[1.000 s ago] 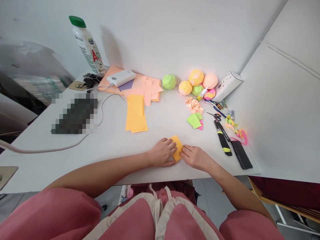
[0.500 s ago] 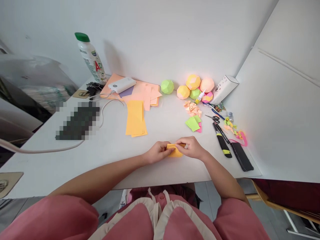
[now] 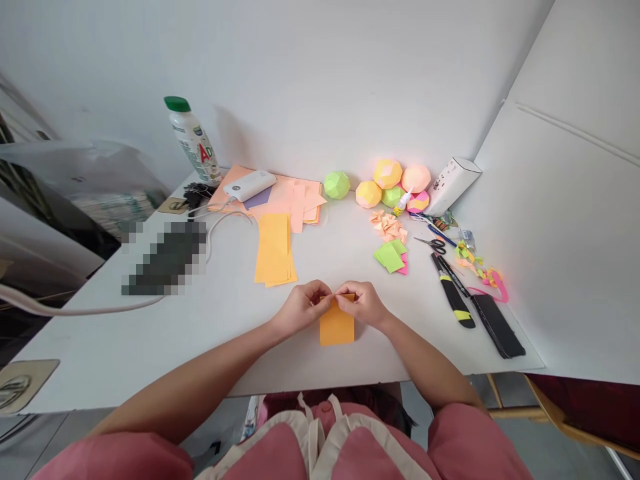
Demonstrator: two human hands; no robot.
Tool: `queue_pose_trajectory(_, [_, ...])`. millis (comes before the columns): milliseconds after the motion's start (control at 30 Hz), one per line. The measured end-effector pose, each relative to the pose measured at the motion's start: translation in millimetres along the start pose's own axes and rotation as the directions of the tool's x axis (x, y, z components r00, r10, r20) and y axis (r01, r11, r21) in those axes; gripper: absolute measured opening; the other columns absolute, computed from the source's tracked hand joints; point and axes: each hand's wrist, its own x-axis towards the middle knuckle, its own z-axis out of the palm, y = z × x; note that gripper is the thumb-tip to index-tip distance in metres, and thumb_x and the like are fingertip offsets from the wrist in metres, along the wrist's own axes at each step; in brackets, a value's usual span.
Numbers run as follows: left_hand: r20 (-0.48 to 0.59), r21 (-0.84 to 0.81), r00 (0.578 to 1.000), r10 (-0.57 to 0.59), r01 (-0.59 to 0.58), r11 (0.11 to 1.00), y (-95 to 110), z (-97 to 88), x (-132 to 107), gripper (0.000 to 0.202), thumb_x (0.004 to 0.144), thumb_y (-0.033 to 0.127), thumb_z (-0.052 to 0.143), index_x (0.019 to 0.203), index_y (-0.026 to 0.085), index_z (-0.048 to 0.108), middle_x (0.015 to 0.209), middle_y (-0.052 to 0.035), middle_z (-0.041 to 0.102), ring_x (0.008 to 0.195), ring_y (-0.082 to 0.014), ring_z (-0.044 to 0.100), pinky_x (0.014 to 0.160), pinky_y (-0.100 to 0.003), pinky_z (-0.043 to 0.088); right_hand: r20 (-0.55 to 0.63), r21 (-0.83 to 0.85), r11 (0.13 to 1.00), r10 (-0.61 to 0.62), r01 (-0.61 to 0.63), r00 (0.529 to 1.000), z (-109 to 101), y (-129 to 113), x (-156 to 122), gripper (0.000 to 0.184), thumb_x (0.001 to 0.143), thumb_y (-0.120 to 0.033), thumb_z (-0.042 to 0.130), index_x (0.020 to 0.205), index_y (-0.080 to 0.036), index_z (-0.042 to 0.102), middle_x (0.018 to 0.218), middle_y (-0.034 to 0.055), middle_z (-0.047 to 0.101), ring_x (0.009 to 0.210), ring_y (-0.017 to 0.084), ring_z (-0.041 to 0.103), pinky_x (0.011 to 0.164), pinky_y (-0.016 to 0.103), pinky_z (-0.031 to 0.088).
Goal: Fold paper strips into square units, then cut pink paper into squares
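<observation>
Orange paper [image 3: 337, 327] lay near the front edge of the white table [image 3: 100, 333], its far edge pinched by the left hand [image 3: 299, 309] and right hand [image 3: 364, 303]. Beyond it lay an orange sheet stack [image 3: 274, 249], and farther back stood 1 capped bottle [image 3: 194, 141], its contents hidden.

orange paper [image 3: 337, 328], green-capped bottle [image 3: 194, 141], black-and-yellow marker [image 3: 455, 301]

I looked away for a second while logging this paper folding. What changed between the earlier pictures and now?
The orange paper lay flat as a small tilted piece under both hands; now it is opened into a taller upright rectangle. The left hand and right hand moved from pressing on it to pinching its top edge. The orange sheet stack, paper balls and scissors stayed put.
</observation>
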Motion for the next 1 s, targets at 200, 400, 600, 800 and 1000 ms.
queue_pose_trajectory(200, [0.037, 0.008, 0.999, -0.004, 0.003, 1.0, 1, -0.4, -2, 0.017, 0.076, 0.035, 0.054, 0.073, 0.018, 0.056, 0.068, 0.0, 0.059, 0.061, -0.0123, 0.05, 0.056, -0.024, 0.041, -0.002, -0.031, 0.997, -0.066, 0.066, 0.998, 4, 3, -1, 0.008, 0.072, -0.021, 0.054, 0.07, -0.018, 0.061, 0.07, -0.0003, 0.063, 0.063, 0.012, 0.055, 0.055, 0.023, 0.042])
queue_pose_trajectory(400, [0.01, -0.115, 0.996, -0.084, 0.084, 0.99, -2, -4.5, 2, 0.019, 0.071, 0.036, 0.057, 0.072, 0.018, 0.054, 0.068, 0.0008, 0.054, 0.06, -0.0112, 0.048, 0.055, -0.023, 0.039, -0.057, -0.061, 0.998, -0.009, 0.006, 0.998, -16, 5, 4, 0.005, 0.068, -0.018, 0.056, 0.064, -0.018, 0.059, 0.06, -0.0021, 0.058, 0.054, 0.01, 0.052, 0.051, 0.023, 0.041])
queue_pose_trajectory(600, [-0.019, -0.227, 0.987, -0.159, 0.151, 0.962, -1, -8.2, 5, 0.027, 0.069, 0.043, 0.061, 0.071, 0.018, 0.051, 0.064, 0.0017, 0.051, 0.058, -0.0111, 0.049, 0.053, -0.023, 0.038, -0.176, 0.142, 0.989, 0.07, -0.045, 0.982, -30, 6, 6, 0.015, 0.076, -0.032, 0.058, 0.078, -0.018, 0.056, 0.076, 0.001, 0.061, 0.061, 0.012, 0.058, 0.051, 0.023, 0.047])
queue_pose_trajectory(800, [0.009, -0.218, 0.989, -0.147, 0.146, 0.965, -1, -3.3, 4, 0.027, 0.068, 0.043, 0.063, 0.071, 0.017, 0.055, 0.066, 0.0014, 0.055, 0.058, -0.0103, 0.051, 0.053, -0.023, 0.042, 0.098, 0.076, 0.996, 0.045, -0.053, 0.994, -7, 5, -2, 0.021, 0.079, -0.038, 0.061, 0.079, -0.017, 0.063, 0.073, 0.0003, 0.061, 0.062, 0.01, 0.053, 0.054, 0.022, 0.043])
queue_pose_trajectory(1000, [0.026, -0.302, 0.988, -0.152, 0.153, 0.941, 1, -8.6, 4, 0.021, 0.073, 0.035, 0.062, 0.072, 0.017, 0.052, 0.062, 0.0011, 0.059, 0.058, -0.0128, 0.058, 0.06, -0.028, 0.048, 0.014, 0.15, 0.984, 0.095, -0.096, 0.995, -16, 7, 0, 0.022, 0.078, -0.038, 0.063, 0.071, -0.017, 0.063, 0.068, -0.0002, 0.06, 0.061, 0.012, 0.054, 0.053, 0.023, 0.042])
